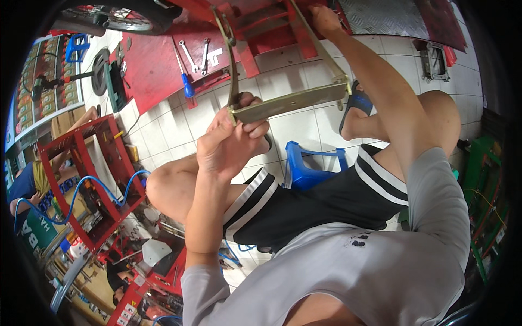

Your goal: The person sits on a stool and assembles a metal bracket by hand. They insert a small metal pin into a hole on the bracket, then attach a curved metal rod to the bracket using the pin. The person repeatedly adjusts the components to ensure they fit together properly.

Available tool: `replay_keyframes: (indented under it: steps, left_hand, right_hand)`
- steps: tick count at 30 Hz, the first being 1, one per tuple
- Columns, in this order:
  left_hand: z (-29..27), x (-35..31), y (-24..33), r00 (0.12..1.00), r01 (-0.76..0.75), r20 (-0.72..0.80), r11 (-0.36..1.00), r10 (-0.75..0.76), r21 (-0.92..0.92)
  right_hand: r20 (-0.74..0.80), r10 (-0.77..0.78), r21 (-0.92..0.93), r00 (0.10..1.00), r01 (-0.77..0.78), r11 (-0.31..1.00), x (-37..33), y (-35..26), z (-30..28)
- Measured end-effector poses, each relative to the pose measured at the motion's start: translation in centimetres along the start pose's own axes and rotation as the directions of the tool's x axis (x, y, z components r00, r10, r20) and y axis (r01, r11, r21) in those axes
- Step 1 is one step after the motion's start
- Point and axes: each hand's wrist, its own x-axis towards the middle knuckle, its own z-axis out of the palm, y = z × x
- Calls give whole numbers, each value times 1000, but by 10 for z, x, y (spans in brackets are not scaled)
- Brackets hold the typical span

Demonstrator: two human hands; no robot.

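Observation:
A U-shaped, brass-coloured metal bracket (293,103) hangs from the red lift frame (261,24), its flat crossbar toward me and two long arms running up to the frame. My left hand (231,142) is closed round the left end of the crossbar, thumb on the near side and fingers curled behind and below. Farther away, my right hand (327,23) reaches to the frame beside the bracket's right arm. Its fingers are bent together, and what they hold, if anything, is too small to make out.
On the red platform (149,70) lie a blue-handled screwdriver (187,84), two wrenches (188,56) and a white piece (215,57). A motorcycle wheel (130,19) stands behind. A blue stool (307,168) is between my legs. At left, a red metal rack (92,182) and blue hose (81,187); another person is beyond.

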Motion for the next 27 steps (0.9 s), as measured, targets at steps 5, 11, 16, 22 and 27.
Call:
replay_keyframes:
  steps: [5, 11, 16, 22, 27]
  left_hand:
    - [-2, 0, -1, 1000, -4, 8, 1000, 4, 20]
    - [-2, 5, -4, 998, 4, 60, 1000, -3, -14]
    - [-6, -2, -1, 999, -12, 36, 999, 13, -46]
    - [-9, 4, -2, 997, 7, 80, 1000, -5, -29]
    - [-10, 3, -2, 998, -2, 68, 1000, 4, -29]
  right_hand:
    - [-31, -59, -61, 998, 57, 997, -5, -5, 3]
    - [115, -607, -193, 786, 617, 763, -11, 48, -30]
    - [835, -166, -208, 524, 582, 786, -55, -58, -201]
    - [429, -444, 463, 786, 231, 856, -105, -86, -307]
    - [79, -575, 684, 814, 375, 626, -118, -136, -311]
